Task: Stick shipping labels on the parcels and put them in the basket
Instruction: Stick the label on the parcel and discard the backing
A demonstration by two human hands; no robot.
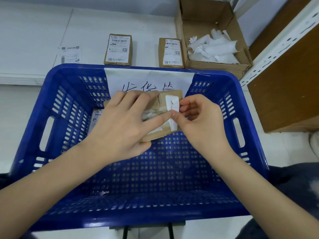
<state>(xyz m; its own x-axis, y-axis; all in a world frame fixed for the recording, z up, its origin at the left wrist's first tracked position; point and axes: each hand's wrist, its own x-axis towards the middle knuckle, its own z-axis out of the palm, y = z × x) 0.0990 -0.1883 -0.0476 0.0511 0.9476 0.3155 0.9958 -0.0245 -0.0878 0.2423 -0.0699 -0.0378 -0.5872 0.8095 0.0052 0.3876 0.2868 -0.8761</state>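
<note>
Parcel in hands: small brown cardboard parcel [170, 99] is held up over the big blue plastic basket with holes [57, 107], near the far wall of the basket.
Left hand: left hand [120, 123] lies over the left part of the parcel; its grip is grasping the parcel, fingers on the far edge and thumb at the near edge.
Right hand: right hand [200, 121] has its grip pinched on the narrow white paper strip [172, 107] that sits on the right part of the parcel.
Strip: it runs from the far side to the near side of the parcel; I cannot tell if it is stuck down all the way.
Inside the basket: another brown parcel with a white label [96, 118] lies at the bottom left, partly hidden by the left hand.
Sign: white paper sheet with black writing [150, 78] hangs on the far wall of the basket.
On the white table: two brown parcels with white printed labels [118, 50] [171, 52] lie side by side behind the basket.
Loose label: one white printed label sheet [69, 54] lies flat to the left of them.
Box: open brown cardboard box [233, 66] at the far right holds rolled and crumpled white paper scraps [215, 47].
</note>
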